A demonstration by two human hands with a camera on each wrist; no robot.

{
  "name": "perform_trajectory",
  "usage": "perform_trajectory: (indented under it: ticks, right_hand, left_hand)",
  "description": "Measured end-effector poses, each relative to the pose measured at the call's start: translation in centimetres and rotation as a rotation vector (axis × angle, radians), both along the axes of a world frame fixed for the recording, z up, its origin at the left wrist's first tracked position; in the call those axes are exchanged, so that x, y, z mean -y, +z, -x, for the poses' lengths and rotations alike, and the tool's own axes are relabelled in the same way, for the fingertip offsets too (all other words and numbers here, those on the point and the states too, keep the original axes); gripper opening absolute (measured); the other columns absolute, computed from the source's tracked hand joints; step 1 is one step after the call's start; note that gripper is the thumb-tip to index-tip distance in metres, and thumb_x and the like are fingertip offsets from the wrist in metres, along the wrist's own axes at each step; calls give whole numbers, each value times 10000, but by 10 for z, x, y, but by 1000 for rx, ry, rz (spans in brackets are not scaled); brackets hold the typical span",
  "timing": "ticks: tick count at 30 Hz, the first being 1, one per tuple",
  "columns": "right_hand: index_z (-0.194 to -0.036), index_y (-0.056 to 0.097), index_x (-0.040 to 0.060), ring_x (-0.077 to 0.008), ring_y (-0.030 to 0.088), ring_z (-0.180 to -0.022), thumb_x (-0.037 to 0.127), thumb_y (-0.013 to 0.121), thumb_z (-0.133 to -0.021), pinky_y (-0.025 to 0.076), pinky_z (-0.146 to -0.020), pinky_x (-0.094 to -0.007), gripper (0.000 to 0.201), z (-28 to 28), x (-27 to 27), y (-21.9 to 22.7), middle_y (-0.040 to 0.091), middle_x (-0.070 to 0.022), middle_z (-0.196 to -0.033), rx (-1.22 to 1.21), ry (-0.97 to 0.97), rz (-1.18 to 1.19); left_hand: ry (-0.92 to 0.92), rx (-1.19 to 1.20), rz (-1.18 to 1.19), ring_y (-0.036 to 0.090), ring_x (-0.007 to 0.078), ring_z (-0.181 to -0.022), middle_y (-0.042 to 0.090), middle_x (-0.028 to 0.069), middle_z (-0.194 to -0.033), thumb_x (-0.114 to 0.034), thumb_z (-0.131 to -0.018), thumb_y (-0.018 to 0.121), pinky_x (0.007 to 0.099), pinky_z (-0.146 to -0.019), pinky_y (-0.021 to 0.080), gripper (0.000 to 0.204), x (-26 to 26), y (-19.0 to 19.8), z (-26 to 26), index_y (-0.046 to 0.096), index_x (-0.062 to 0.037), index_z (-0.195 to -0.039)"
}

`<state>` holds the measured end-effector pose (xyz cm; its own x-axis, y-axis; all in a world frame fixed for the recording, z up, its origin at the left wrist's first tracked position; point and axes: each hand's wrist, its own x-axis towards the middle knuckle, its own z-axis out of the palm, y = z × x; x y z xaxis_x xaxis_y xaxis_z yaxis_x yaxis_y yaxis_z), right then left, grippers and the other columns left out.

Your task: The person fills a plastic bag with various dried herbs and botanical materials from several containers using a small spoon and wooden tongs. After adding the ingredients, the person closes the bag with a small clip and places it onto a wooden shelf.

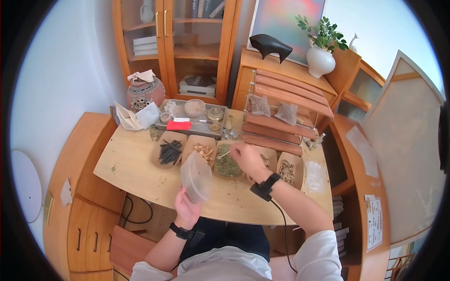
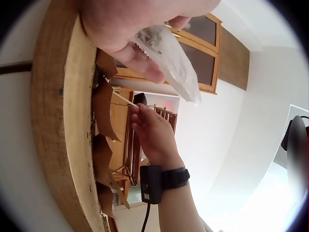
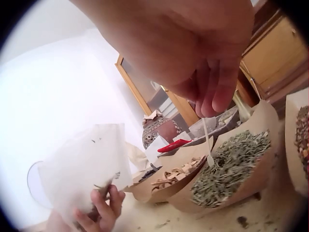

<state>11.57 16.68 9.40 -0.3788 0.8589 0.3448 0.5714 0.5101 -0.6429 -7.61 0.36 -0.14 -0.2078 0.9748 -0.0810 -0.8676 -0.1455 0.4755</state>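
My left hand (image 1: 187, 209) holds up a translucent white bag (image 1: 197, 177) in front of the paper trays; a few dark herb bits show inside it (image 3: 87, 157). Between thumb and fingers, my right hand (image 1: 249, 160) pinches a small pale spoon (image 3: 207, 142). The spoon's tip is right at the dried green herbs (image 3: 234, 169), which fill the middle brown paper tray (image 3: 270, 113). In the left wrist view, the spoon (image 2: 124, 99) slants down from the right hand (image 2: 153, 133) toward the trays.
Beside it stand trays of black strips (image 1: 170, 152), pale chips (image 1: 202, 151) and brown pieces (image 1: 286, 171). Behind are a grey tray (image 1: 164, 125) with small vessels and a wooden rack (image 1: 272, 129) holding bags. Clear plastic (image 1: 315, 176) lies at the right; herb crumbs dot the table (image 1: 140, 173).
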Motion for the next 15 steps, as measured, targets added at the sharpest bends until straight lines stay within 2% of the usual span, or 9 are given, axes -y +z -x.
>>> perform_trajectory:
  ticks: [3, 6, 7, 10, 13, 15]
  right_hand:
    - [-930, 707, 21, -436, 648, -811, 112, 587, -899, 526, -734, -477, 153, -13, -6, 2, 659, -243, -848, 133, -79, -37]
    - [-947, 721, 29, -433, 650, -787, 109, 596, -897, 526, -721, -470, 157, -27, -3, 15, 660, -243, -824, 108, -141, 11]
    - [-966, 732, 33, -425, 655, -779, 111, 605, -898, 527, -714, -459, 163, -30, -5, 14, 663, -240, -815, 49, -160, 110]
    - [-969, 731, 32, -420, 658, -776, 112, 606, -902, 526, -707, -454, 162, -27, -8, 24, 669, -227, -814, -20, -103, 165]
    - [-977, 730, 34, -417, 657, -756, 119, 623, -900, 526, -692, -448, 156, -18, -9, 21, 672, -215, -807, -15, 48, 17]
    - [-979, 724, 30, -409, 658, -760, 120, 632, -898, 523, -692, -441, 152, -20, -16, 8, 675, -210, -812, 72, -5, -32]
  left_hand:
    - [0, 22, -7, 482, 271, -1350, 512, 93, -1456, -313, -959, 497, 431, -1114, 391, 554, -2, -1, 0, 424, -70, -1452]
    - [7, 26, -4, 478, 269, -1354, 507, 92, -1460, -314, -960, 494, 437, -1116, 388, 551, -1, -1, 1, 423, -76, -1452]
    - [6, 23, -10, 476, 269, -1356, 505, 92, -1462, -314, -960, 493, 440, -1117, 386, 550, -2, -2, 2, 422, -78, -1452]
    - [-2, 37, -20, 471, 275, -1362, 500, 93, -1467, -314, -963, 490, 449, -1122, 381, 549, -2, -5, 4, 419, -81, -1456]
    - [-23, 68, -24, 466, 283, -1368, 498, 97, -1470, -315, -965, 489, 455, -1127, 376, 554, -2, -6, 5, 416, -81, -1462]
    - [-35, 84, -24, 461, 288, -1373, 494, 100, -1475, -315, -966, 488, 457, -1132, 371, 559, -3, -5, 6, 413, -79, -1468]
